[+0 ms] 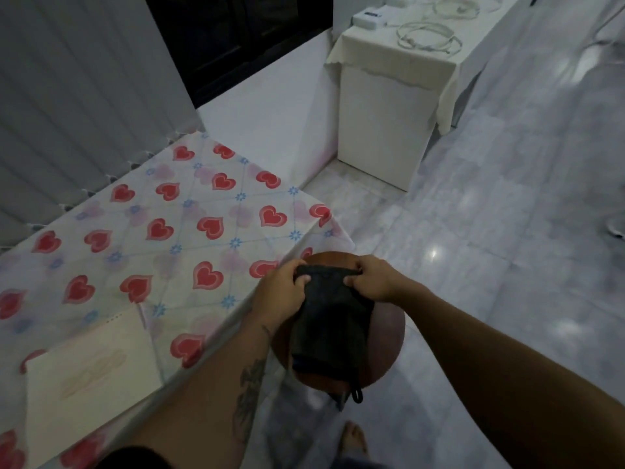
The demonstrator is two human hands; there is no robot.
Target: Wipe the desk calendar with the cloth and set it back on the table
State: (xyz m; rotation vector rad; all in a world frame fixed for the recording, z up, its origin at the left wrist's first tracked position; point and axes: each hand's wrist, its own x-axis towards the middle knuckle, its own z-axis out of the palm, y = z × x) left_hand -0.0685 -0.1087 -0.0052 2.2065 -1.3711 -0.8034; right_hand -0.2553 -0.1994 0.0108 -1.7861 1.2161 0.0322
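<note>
1. Right now both hands are on the cloth (329, 319), a dark, limp piece of fabric draped over a round brown stool (389, 336) that stands on the pale tiled floor (490, 231) just beside the surface (203, 211).
2. On the left hand (282, 287), the fingers are curled and pinching the cloth's far left corner; on the right hand (372, 279), the fingers are curled the same way, pinching the far right corner. The top edge is stretched between them.
3. Down at the cloth's near end, a small loop (356, 396) hangs over the edge of the stool.
4. Meanwhile the desk calendar (91, 363) lies well apart from both hands, at the near left of the surface on the heart-patterned tablecloth (162, 231). It shows a pale, nearly blank face with a row of binding holes along its far edge; whether it lies flat or leans slightly I cannot tell.
5. Judging by this, wiping has not begun; the step in hand looks like taking up the cloth.
6. As for handling, the cloth is soft and light, will sag wherever it is unsupported, and probably works best bunched in one hand.
7. By contrast, the calendar looks light and fairly stiff, likely card and paper, so it could bend or crease under hard rubbing. Taking it by a side edge, away from the binding, seems the safest hold.
8. Likely it may also slide on the smooth tablecloth unless steadied.
</note>
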